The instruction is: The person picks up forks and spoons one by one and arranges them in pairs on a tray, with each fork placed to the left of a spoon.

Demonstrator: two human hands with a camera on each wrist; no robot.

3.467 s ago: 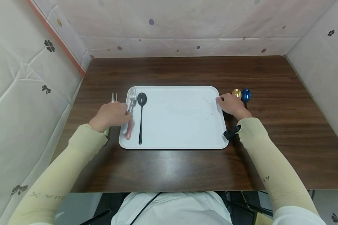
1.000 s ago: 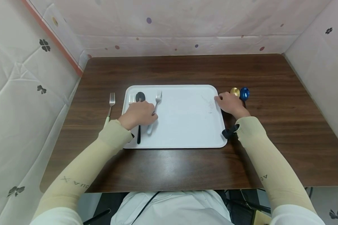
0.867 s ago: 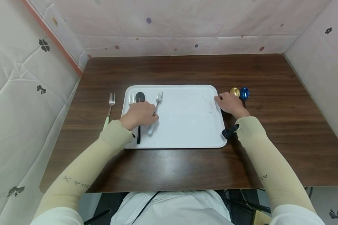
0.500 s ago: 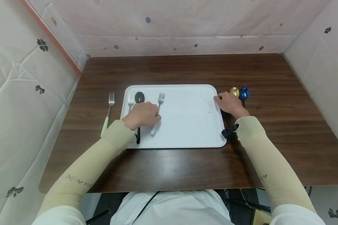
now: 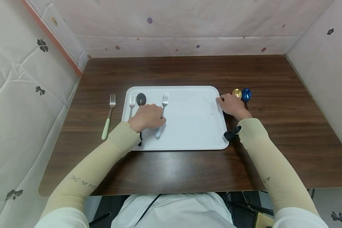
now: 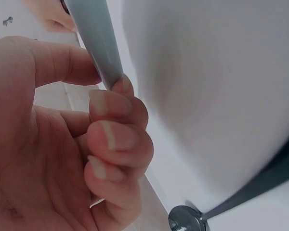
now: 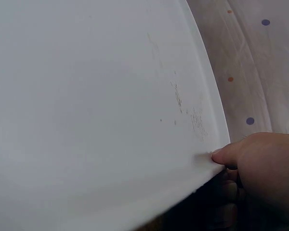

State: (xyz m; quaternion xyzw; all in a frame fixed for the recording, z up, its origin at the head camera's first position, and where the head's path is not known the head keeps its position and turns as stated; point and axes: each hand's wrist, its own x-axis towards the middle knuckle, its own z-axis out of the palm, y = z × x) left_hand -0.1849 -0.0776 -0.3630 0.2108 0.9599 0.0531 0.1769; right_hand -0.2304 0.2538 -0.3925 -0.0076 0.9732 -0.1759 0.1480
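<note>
A person's left hand pinches the pale-blue handle of a slim steel fork between thumb and curled fingers, the fork lying on a white plastic tray on the dark wood tabletop. Light, stiff and likely slick, it is best held mid-handle. The right hand grips the tray's right rim, thumb on top, forearm low.

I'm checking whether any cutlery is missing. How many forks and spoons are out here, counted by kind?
Forks: 3 (green-handled fork on the table; one at the tray's left edge; light-blue-handled fork in the left hand)
Spoons: 3 (black spoon, gold spoon, blue spoon)
Total: 6
</note>
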